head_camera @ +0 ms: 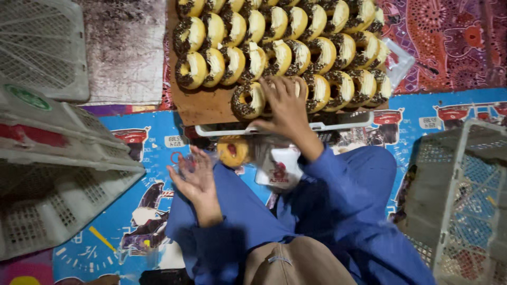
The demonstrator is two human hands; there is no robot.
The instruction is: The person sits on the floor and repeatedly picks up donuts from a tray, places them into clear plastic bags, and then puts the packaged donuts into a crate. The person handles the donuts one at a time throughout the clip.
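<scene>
**Doughnuts on board: picking and bagging, one in reach**

Doughnuts (280,47): rows of ring doughnuts, chocolate sprinkles on one half and pale icing on the other, standing on edge. They fill the brown board (203,108) at upper centre of the frame.

Right hand (285,105): yours, at centre frame, fingers spread and curled over the front row, touching a doughnut just beside the end one (248,100). Not yet closed round it.

Left hand (196,177): lower centre-left, palm up and half open, fingers pinching a thin clear bag (198,161). The bag is blurred, so its mouth cannot be read.

Bagged doughnut (232,151): one, in clear wrap, just below the board's near edge.

Step, by judgement: picking the next doughnut for bagging. The next move calls for a light grip on the plain sides, sparing the icing, and a bag mouth held wide.

Surroundings: grey crates (58,174) at left and right edges; blue printed mat (153,137) beneath.
</scene>
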